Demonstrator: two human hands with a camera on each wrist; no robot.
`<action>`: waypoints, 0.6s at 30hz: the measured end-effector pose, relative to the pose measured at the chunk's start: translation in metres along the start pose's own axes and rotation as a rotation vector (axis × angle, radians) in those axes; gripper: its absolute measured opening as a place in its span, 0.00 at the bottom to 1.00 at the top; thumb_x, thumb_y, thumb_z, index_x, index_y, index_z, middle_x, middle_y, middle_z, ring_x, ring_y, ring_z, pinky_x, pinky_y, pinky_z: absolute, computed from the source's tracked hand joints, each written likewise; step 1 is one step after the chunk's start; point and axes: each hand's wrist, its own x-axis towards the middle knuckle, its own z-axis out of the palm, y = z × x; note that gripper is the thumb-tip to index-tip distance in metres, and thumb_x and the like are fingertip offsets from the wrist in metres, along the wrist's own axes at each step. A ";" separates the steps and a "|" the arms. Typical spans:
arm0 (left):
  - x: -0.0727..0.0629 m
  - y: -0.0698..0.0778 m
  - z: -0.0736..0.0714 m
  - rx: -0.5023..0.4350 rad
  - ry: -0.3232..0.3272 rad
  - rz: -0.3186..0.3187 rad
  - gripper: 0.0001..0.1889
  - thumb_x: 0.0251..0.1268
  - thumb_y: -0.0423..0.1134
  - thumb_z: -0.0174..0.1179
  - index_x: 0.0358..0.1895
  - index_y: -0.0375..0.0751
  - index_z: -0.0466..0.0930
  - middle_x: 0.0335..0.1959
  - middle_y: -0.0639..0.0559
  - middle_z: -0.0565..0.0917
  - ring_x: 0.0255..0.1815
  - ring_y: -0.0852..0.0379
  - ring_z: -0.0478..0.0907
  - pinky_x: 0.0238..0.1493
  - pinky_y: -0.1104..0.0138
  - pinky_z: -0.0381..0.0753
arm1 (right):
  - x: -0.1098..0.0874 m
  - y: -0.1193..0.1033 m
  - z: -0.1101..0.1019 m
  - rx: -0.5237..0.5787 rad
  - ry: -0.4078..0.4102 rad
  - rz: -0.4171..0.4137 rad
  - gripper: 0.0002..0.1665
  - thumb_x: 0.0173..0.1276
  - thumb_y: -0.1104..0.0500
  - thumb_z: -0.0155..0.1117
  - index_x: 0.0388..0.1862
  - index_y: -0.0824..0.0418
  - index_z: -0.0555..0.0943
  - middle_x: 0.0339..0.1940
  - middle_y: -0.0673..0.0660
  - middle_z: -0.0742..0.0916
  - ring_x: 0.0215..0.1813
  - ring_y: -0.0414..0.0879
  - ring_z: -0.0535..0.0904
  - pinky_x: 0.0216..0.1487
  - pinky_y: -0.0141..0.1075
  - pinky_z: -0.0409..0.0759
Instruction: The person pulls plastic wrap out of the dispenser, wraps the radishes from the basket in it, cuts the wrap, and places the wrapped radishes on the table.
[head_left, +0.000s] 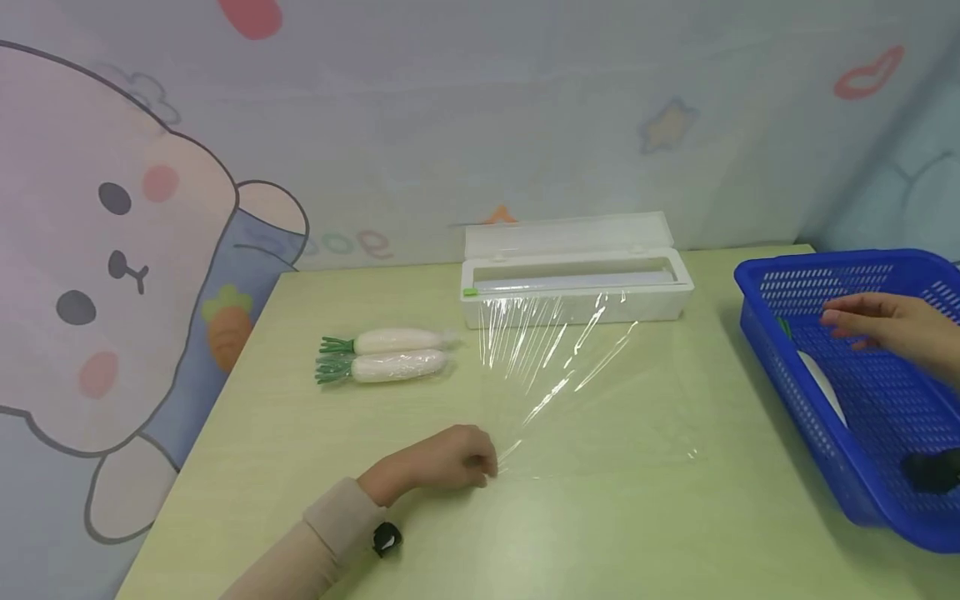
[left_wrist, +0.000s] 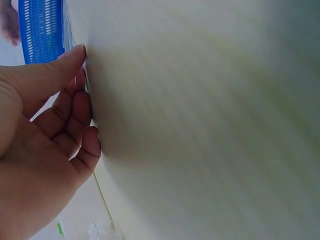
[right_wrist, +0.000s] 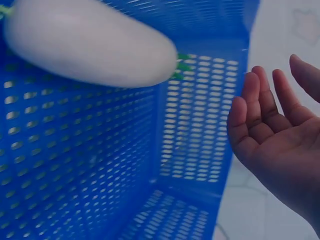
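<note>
My left hand (head_left: pixel 450 457) pinches the near left corner of a sheet of clear cling film (head_left: pixel 558 400) down at the tabletop. Creases in the film fan from that hand back to a white cling film box (head_left: pixel 573 307), whose lid stands raised with the roll inside. In the left wrist view, the thumb (left_wrist: pixel 67 67) and fingertips meet close against the table. Over the blue basket (head_left: pixel 806 417) hovers my right hand (head_left: pixel 892 325), fingers loosely bent and holding nothing. A white radish (right_wrist: pixel 90 42) with green leaves lies in the basket along its side.
Left of the film, two white radishes (head_left: pixel 397 365) with green tops lie side by side, clear wrap showing on them. A small black object (head_left: pixel 387 539) is by the left sleeve. The patterned cloth (head_left: pixel 420 142) hangs behind the table.
</note>
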 end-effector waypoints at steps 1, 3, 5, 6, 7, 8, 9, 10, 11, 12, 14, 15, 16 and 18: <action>-0.001 0.000 0.000 0.000 0.001 0.000 0.04 0.57 0.28 0.66 0.32 0.40 0.83 0.31 0.57 0.80 0.34 0.66 0.72 0.41 0.72 0.74 | 0.001 0.004 0.002 -0.007 -0.023 0.018 0.42 0.74 0.42 0.50 0.67 0.78 0.60 0.50 0.64 0.83 0.34 0.18 0.70 0.35 0.29 0.77; -0.002 0.000 0.001 0.004 0.004 0.000 0.04 0.57 0.28 0.66 0.32 0.41 0.83 0.31 0.57 0.81 0.35 0.66 0.72 0.42 0.72 0.74 | 0.004 0.013 0.008 -0.017 -0.056 0.042 0.44 0.75 0.41 0.48 0.67 0.79 0.58 0.60 0.80 0.72 0.36 0.25 0.75 0.39 0.36 0.80; -0.004 -0.001 0.001 0.003 0.007 -0.001 0.04 0.57 0.28 0.66 0.33 0.41 0.83 0.32 0.57 0.81 0.35 0.66 0.72 0.42 0.72 0.74 | 0.008 0.022 0.012 -0.010 -0.083 0.058 0.45 0.75 0.40 0.47 0.67 0.80 0.57 0.63 0.82 0.68 0.43 0.41 0.81 0.42 0.42 0.79; -0.004 -0.002 0.001 0.002 0.008 -0.001 0.04 0.57 0.28 0.65 0.33 0.41 0.83 0.32 0.57 0.81 0.35 0.66 0.72 0.42 0.72 0.74 | 0.010 0.027 0.014 -0.005 -0.090 0.057 0.44 0.75 0.41 0.47 0.67 0.80 0.57 0.62 0.82 0.68 0.47 0.51 0.81 0.43 0.45 0.79; -0.005 -0.003 0.002 0.001 0.010 -0.001 0.04 0.57 0.28 0.65 0.33 0.41 0.83 0.32 0.57 0.81 0.35 0.66 0.72 0.42 0.72 0.74 | 0.012 0.031 0.016 -0.007 -0.091 0.064 0.43 0.75 0.41 0.48 0.66 0.79 0.59 0.59 0.80 0.72 0.47 0.54 0.81 0.42 0.45 0.79; -0.006 -0.003 0.002 0.000 0.011 -0.003 0.04 0.57 0.28 0.65 0.33 0.41 0.83 0.32 0.57 0.81 0.36 0.66 0.73 0.43 0.72 0.74 | 0.015 0.035 0.018 -0.006 -0.103 0.057 0.42 0.75 0.42 0.48 0.66 0.79 0.59 0.59 0.80 0.72 0.51 0.61 0.78 0.43 0.47 0.79; -0.007 -0.003 0.002 -0.005 0.012 -0.006 0.04 0.57 0.28 0.65 0.33 0.41 0.83 0.32 0.57 0.81 0.36 0.65 0.73 0.43 0.72 0.74 | 0.017 0.038 0.019 -0.008 -0.114 0.049 0.42 0.75 0.43 0.48 0.66 0.80 0.60 0.58 0.80 0.73 0.51 0.61 0.78 0.42 0.47 0.79; -0.007 -0.003 0.002 -0.006 0.012 -0.007 0.04 0.57 0.28 0.65 0.33 0.41 0.83 0.32 0.57 0.81 0.36 0.65 0.73 0.43 0.72 0.75 | 0.019 0.041 0.021 -0.007 -0.133 0.039 0.40 0.76 0.45 0.48 0.65 0.81 0.60 0.57 0.80 0.73 0.54 0.67 0.75 0.42 0.47 0.79; -0.008 -0.004 0.002 -0.006 0.013 -0.006 0.04 0.57 0.28 0.65 0.33 0.41 0.83 0.32 0.57 0.82 0.36 0.65 0.73 0.43 0.72 0.75 | 0.020 0.041 0.022 -0.019 -0.148 0.033 0.39 0.76 0.46 0.48 0.65 0.81 0.60 0.57 0.80 0.73 0.54 0.68 0.75 0.43 0.48 0.80; -0.008 -0.005 0.002 -0.006 0.013 -0.007 0.04 0.57 0.28 0.65 0.33 0.41 0.83 0.32 0.57 0.82 0.36 0.65 0.73 0.43 0.72 0.75 | 0.021 0.042 0.023 -0.027 -0.164 0.026 0.38 0.77 0.48 0.48 0.64 0.82 0.60 0.57 0.80 0.74 0.53 0.67 0.75 0.43 0.50 0.80; -0.008 -0.006 0.001 -0.005 0.014 -0.004 0.05 0.57 0.28 0.65 0.33 0.41 0.83 0.33 0.57 0.81 0.36 0.65 0.73 0.43 0.72 0.75 | 0.022 0.042 0.025 -0.040 -0.206 0.023 0.39 0.77 0.49 0.48 0.64 0.84 0.58 0.60 0.83 0.69 0.54 0.71 0.74 0.45 0.53 0.80; -0.007 -0.006 0.000 -0.007 0.014 -0.001 0.05 0.57 0.28 0.65 0.33 0.41 0.83 0.33 0.57 0.81 0.36 0.65 0.73 0.43 0.72 0.75 | 0.021 0.042 0.026 -0.044 -0.222 0.033 0.39 0.77 0.50 0.49 0.64 0.85 0.58 0.59 0.83 0.70 0.53 0.69 0.75 0.46 0.54 0.79; -0.006 -0.006 0.000 -0.005 0.014 0.003 0.05 0.57 0.28 0.65 0.33 0.41 0.83 0.33 0.57 0.81 0.36 0.65 0.73 0.43 0.72 0.75 | 0.021 0.042 0.025 -0.045 -0.246 0.043 0.39 0.77 0.50 0.49 0.64 0.86 0.57 0.59 0.83 0.70 0.52 0.68 0.76 0.47 0.55 0.79; -0.002 -0.007 -0.001 -0.004 0.014 0.011 0.05 0.57 0.27 0.65 0.34 0.42 0.83 0.33 0.57 0.81 0.36 0.64 0.73 0.44 0.72 0.75 | 0.019 0.044 0.024 -0.046 -0.282 0.072 0.41 0.76 0.50 0.50 0.64 0.87 0.55 0.59 0.84 0.69 0.51 0.65 0.78 0.48 0.55 0.79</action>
